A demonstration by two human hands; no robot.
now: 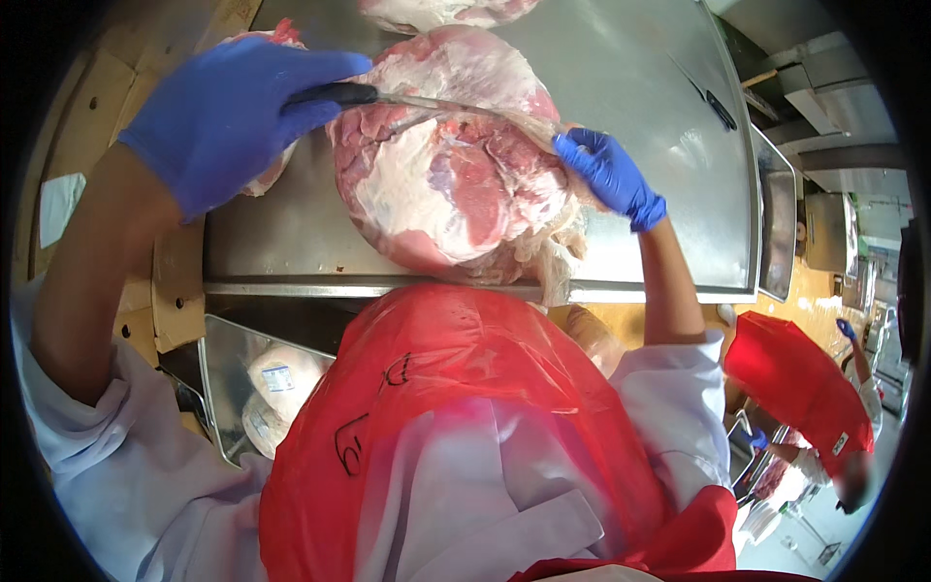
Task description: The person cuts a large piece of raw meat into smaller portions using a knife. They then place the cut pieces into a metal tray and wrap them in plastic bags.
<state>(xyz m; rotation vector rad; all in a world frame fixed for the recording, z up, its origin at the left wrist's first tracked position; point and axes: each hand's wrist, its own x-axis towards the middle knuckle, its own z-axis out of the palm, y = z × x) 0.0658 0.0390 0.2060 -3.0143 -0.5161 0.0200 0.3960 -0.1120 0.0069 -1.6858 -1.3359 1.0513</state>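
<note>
A large raw cut of meat (427, 184), red with white fat, lies on the metal table in front of me. My left hand (242, 107), in a blue glove, is closed round the black handle of a knife (335, 94). The blade stretches rightward across the top of the meat, its tip end near my other hand. My right hand (611, 175), also gloved in blue, pinches pale translucent film (529, 126) at the meat's right edge. Whether this is plastic wrap or membrane, I cannot tell. More crumpled film (543, 254) hangs at the meat's lower right, over the table's near edge.
More meat (446, 12) lies at the table's far edge, and another piece sits partly behind my left hand. A second knife (720, 109) rests at the right on the metal table (669, 175). Wrapped meat fills a bin (228, 388) below. At right, a red-aproned co-worker (805, 388) stands.
</note>
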